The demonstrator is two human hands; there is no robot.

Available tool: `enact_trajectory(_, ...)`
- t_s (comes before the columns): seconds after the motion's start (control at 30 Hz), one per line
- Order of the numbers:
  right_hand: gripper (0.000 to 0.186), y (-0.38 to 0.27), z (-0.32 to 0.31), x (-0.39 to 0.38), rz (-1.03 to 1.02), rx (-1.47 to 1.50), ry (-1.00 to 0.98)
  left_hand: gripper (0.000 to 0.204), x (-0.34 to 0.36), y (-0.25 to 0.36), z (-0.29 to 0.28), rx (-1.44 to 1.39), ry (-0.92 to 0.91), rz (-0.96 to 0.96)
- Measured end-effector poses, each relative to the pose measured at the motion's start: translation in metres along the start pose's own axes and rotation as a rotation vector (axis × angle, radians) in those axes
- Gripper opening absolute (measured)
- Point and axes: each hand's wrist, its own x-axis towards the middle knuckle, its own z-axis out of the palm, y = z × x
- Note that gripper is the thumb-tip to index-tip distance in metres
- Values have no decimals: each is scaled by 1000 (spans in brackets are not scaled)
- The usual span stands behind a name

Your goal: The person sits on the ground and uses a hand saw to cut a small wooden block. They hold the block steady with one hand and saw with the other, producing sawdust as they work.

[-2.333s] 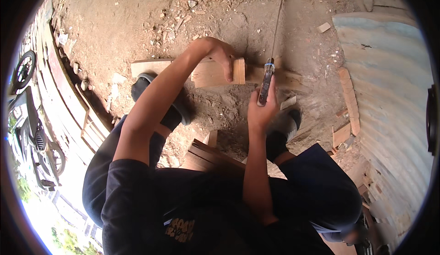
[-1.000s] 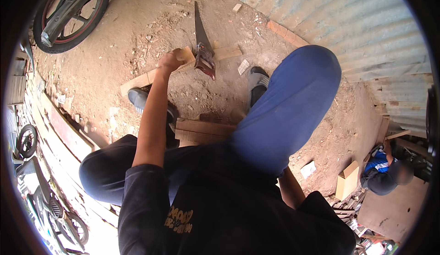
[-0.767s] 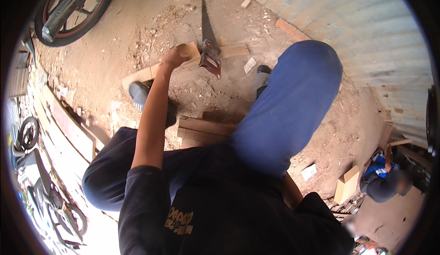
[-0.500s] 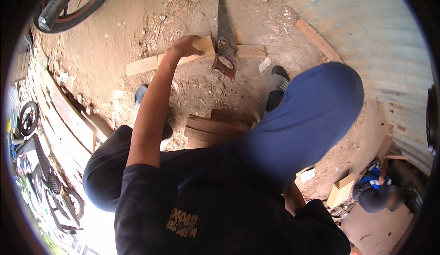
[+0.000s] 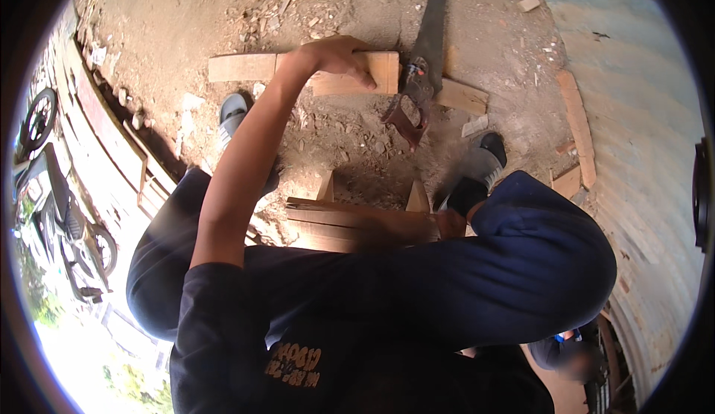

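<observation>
Your left hand (image 5: 339, 55) lies flat on the wooden plank (image 5: 313, 71), palm down, fingers curled over its near edge, pressing it to the dirt ground (image 5: 186, 19). The plank runs left to right across the top of the view; its left end pokes out past your wrist, and its right end stops just beside the handsaw (image 5: 421, 64). The saw lies on the ground with nobody holding it, its blade pointing away toward the upper rim and its dark handle turned toward you, touching or nearly touching the plank's cut end. A shorter board piece (image 5: 462, 96) sits just right of the blade, tilted.

Your right hand is hidden behind your raised right knee (image 5: 536, 265), so you cannot tell whether it is spread or gripping.

Open room: bare dirt spreads wide above and to the left of the plank. To the right, a corrugated metal sheet (image 5: 633, 116) closes the space, with a long wood strip (image 5: 577, 135) along its edge. Below the plank, your two shoes (image 5: 477, 172) frame a stack of boards (image 5: 350, 224) close against your legs. A motorcycle (image 5: 63, 220) stands well apart at the far left.
</observation>
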Motion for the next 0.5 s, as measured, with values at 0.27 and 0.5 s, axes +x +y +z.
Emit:
enact_trajectory(0.27, 28, 2, 5, 8, -28, -11, -51, 92, -7, 2, -2, 11, 13, 6)
enact_trajectory(0.5, 30, 43, 19, -13, -77, -8, -16, 82, 5, -8, 5, 46, 81, 45)
